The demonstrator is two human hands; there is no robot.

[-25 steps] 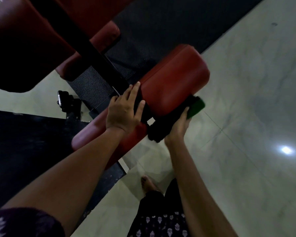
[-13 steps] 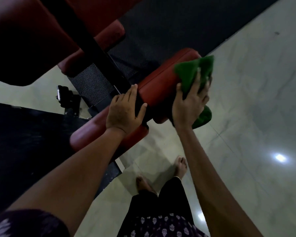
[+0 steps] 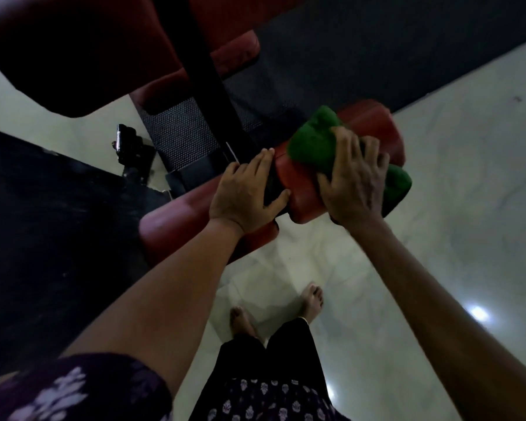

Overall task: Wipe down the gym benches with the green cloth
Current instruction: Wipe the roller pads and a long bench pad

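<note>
Glossy pale tile floor [image 3: 438, 238] beside black matting [image 3: 43, 223].

One green cloth [image 3: 313, 144], two hands (both on red pads [image 3: 304, 189]).
</note>
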